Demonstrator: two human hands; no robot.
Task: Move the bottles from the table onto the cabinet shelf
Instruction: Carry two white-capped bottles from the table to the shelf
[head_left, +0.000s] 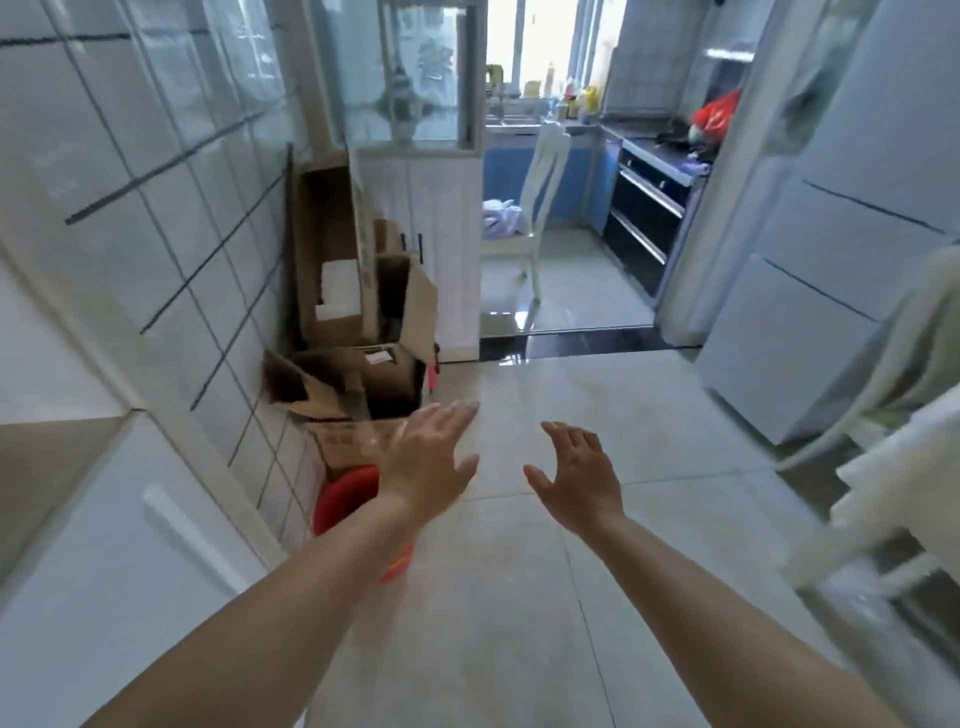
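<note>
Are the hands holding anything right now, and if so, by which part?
Nothing is held. The left hand and the right hand are both empty, fingers spread, stretched out above the floor.

Red basin (343, 499) half hidden behind left forearm (291, 597) (frame blurred).

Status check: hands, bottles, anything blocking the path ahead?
Left hand and right hand open, holding nothing. No task bottles or table in view. Cardboard boxes and red basin along left wall; floor ahead clear.

Print on cardboard box (358, 441) blurred, unreadable.
</note>
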